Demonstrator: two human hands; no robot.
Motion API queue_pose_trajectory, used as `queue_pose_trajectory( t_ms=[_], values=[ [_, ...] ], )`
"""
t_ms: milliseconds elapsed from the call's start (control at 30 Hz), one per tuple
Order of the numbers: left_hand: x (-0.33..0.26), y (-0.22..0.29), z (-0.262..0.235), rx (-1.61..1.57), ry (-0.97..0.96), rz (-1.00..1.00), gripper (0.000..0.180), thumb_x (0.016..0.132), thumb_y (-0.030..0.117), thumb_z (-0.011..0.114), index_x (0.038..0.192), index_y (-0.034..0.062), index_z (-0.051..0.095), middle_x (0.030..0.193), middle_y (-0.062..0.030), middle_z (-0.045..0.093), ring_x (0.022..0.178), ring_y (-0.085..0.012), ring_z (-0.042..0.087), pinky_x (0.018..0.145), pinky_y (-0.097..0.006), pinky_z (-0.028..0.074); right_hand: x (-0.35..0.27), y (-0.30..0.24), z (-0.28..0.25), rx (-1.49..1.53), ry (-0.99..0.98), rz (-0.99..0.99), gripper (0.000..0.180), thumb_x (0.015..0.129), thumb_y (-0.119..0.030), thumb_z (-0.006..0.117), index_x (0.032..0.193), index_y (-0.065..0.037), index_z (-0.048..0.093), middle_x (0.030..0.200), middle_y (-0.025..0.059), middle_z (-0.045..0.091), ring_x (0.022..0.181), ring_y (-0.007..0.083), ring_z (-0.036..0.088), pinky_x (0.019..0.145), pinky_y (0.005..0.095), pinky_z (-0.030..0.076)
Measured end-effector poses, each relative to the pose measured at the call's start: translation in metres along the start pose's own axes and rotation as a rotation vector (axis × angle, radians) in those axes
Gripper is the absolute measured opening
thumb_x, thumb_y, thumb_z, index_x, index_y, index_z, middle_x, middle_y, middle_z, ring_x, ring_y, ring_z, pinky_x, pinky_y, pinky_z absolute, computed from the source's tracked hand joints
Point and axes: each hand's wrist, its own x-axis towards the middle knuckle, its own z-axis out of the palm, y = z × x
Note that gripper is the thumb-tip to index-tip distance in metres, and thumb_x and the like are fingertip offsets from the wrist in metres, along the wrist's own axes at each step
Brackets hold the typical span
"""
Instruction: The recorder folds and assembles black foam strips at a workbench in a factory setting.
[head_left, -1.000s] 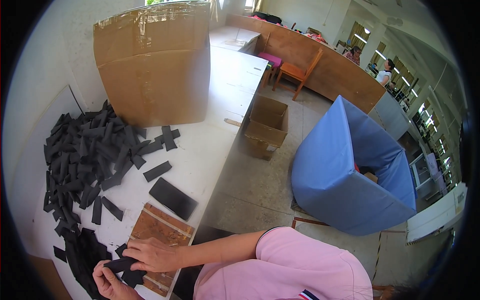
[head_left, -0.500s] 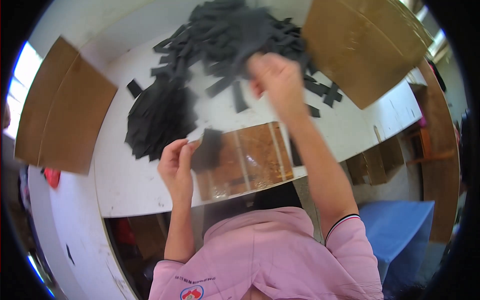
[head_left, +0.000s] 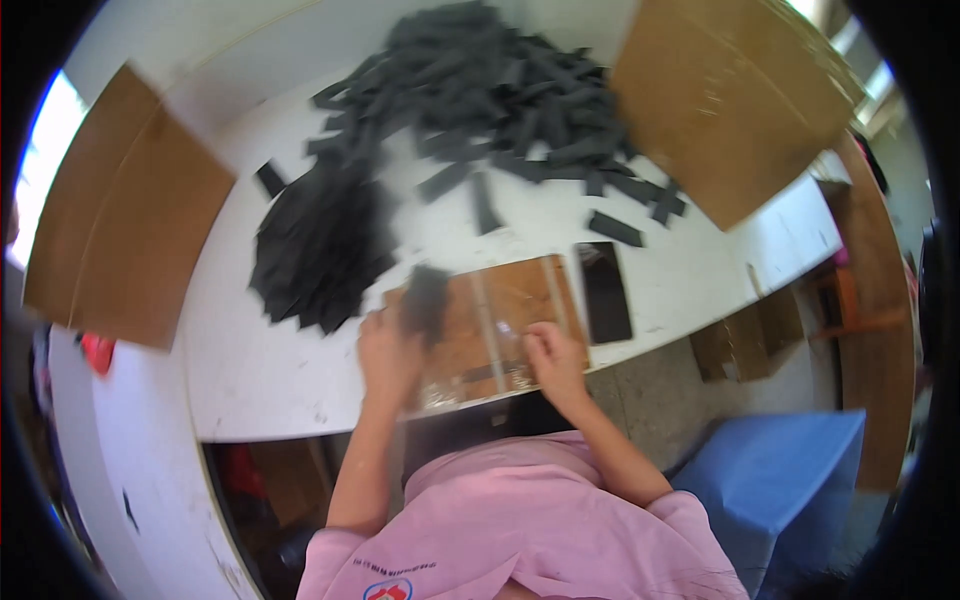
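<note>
At the near table edge, my left hand [head_left: 388, 350] is closed at the side of a dark grey strip [head_left: 427, 300], seemingly soft material; both are smeared by motion. The strip is over the left part of a brown board [head_left: 525, 290] with pale bands across it. Low over the board's right part, my right hand [head_left: 558, 365] is closed in a pinch. Whatever it may hold is too small to make out. Left of the board lies a fanned stack of dark pieces [head_left: 320, 245]. A loose heap of dark grey strips [head_left: 470, 90] covers the far table.
Right of the board lies a black phone [head_left: 604, 290]. Brown cardboard [head_left: 130, 210] stands at the left, and a cardboard box [head_left: 735, 110] at the far right. Several stray strips [head_left: 615, 228] lie on the white table [head_left: 270, 370]. A blue covered shape [head_left: 780, 480] is at lower right.
My right hand has come back from the far heap to the board. My left hand has shifted nearer and slightly right with the dark strip. The phone is now uncovered by my arm.
</note>
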Motion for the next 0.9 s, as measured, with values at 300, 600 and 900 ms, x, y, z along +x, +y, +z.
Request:
queue_pose_trajectory(
  t_ms=[300, 600, 900],
  values=[
    [-0.007, -0.038, 0.014, 0.052, 0.009, 0.179, 0.017, 0.065, -0.002, 0.059, 0.079, -0.0029, 0.050, 0.079, -0.0187, 0.053, 0.077, -0.0361, 0.051, 0.067, -0.041, 0.040, -0.009, -0.004, 0.019, -0.271, 0.128, -0.378, 0.006, 0.072, -0.009, 0.052, 0.071, -0.005, 0.048, 0.067, 0.0103, 0.045, 0.065, 0.0275, 0.051, 0.057, 0.0364, 0.042],
    [-0.018, -0.037, 0.016, 0.034, 0.022, 0.285, 0.023, 0.068, -0.001, 0.057, 0.089, -0.0079, 0.051, 0.096, -0.0243, 0.053, 0.089, -0.0389, 0.050, 0.077, -0.040, 0.040, -0.012, 0.005, 0.015, -0.218, 0.122, -0.450, 0.009, 0.068, -0.006, 0.052, 0.070, -0.003, 0.044, 0.072, 0.0113, 0.043, 0.069, 0.0273, 0.050, 0.061, 0.0344, 0.042],
    [-0.020, -0.067, 0.043, 0.049, 0.140, 0.207, 0.015, 0.077, 0.001, 0.047, 0.087, -0.0094, 0.053, 0.100, -0.0255, 0.053, 0.092, -0.0399, 0.050, 0.080, -0.039, 0.040, -0.013, 0.005, 0.016, -0.231, 0.119, -0.509, 0.009, 0.066, -0.007, 0.051, 0.068, -0.003, 0.043, 0.071, 0.0111, 0.043, 0.069, 0.0258, 0.048, 0.062, 0.0336, 0.042]
  ],
)
